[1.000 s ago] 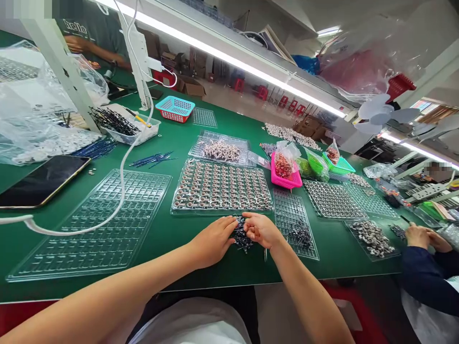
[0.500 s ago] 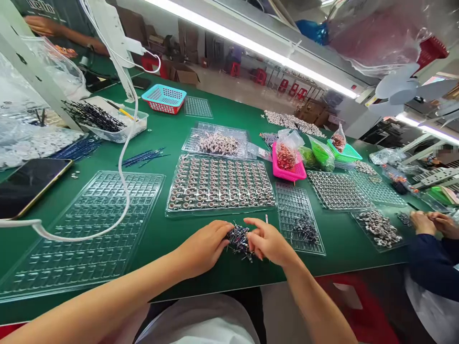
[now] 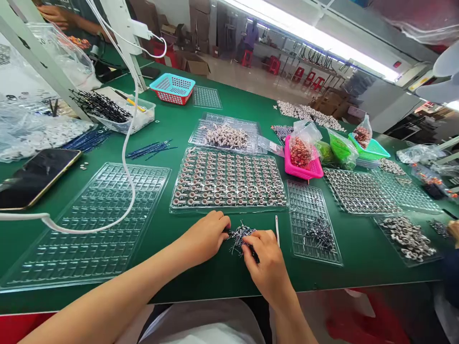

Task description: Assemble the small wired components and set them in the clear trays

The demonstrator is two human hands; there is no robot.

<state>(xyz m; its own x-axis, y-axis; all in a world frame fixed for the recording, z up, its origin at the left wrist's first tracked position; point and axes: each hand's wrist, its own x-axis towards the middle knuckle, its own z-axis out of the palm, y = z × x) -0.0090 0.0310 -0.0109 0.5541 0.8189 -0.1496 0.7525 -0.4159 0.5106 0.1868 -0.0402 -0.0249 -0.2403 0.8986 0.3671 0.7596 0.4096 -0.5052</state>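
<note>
A small heap of thin dark parts with fine metal leads (image 3: 240, 235) lies on the green table between my two hands. My left hand (image 3: 208, 235) rests at the heap's left edge, thumb and fingers pressed together; whatever is between the fingertips is hidden. My right hand (image 3: 267, 255) curls over the heap's right side, fingertips closed around some of its parts. Just beyond the hands sits a clear tray (image 3: 229, 179) filled with rows of small ring-shaped pieces. A thin white stick (image 3: 277, 231) lies right of my right hand.
Right of the heap is a clear tray with more dark parts (image 3: 315, 229). A pink basket (image 3: 304, 165) stands behind it. At left are an unfilled clear tray (image 3: 93, 220), a white cable (image 3: 129, 184) and a phone (image 3: 38, 177). A co-worker's hand (image 3: 453, 231) shows far right.
My right hand has drawn its fingers in from a pointing pose and curls over the heap. The left fingers have closed up at the heap's edge. The view has turned slightly right.
</note>
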